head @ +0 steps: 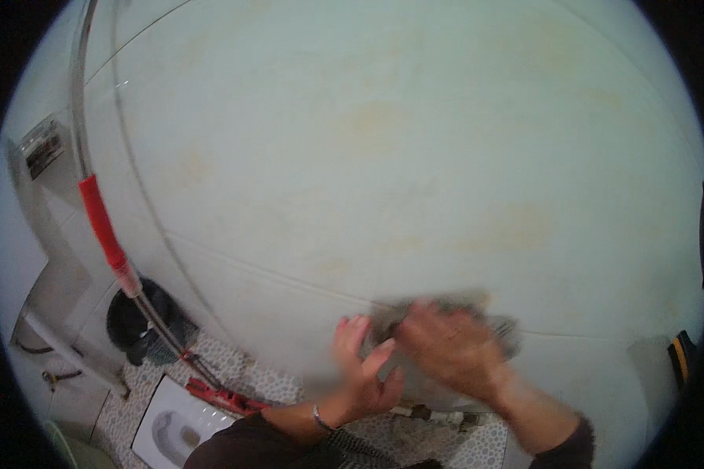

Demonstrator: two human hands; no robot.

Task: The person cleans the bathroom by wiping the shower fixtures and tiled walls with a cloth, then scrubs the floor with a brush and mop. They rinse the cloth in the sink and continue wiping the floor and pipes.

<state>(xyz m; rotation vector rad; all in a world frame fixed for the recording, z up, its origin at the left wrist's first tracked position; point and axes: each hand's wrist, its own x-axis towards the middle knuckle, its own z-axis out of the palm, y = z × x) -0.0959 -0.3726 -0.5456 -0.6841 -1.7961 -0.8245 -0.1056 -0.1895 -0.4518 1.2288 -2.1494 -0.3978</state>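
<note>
My right hand (454, 349) is blurred and bent over a grey, cloth-like thing (472, 299), which lies against the pale tiled wall (352, 176). Parts of this grey thing show above the knuckles and to the right of the hand; blur hides what exactly it is. Just to the left is my left hand (366, 369), fingers and thumb apart, wearing a bracelet at the wrist. Its fingertips are close to the left edge of the grey thing, and I cannot tell whether they touch it. Yellowish stains mark the wall.
A mop with a red grip (102, 223) leans along the left, its red head (229, 398) beside a white squat toilet (179, 431). Behind its pole stands a black bin (129, 322). Pipe fittings (434, 415) run low under my hands. A yellow-and-black object (680, 357) is at right.
</note>
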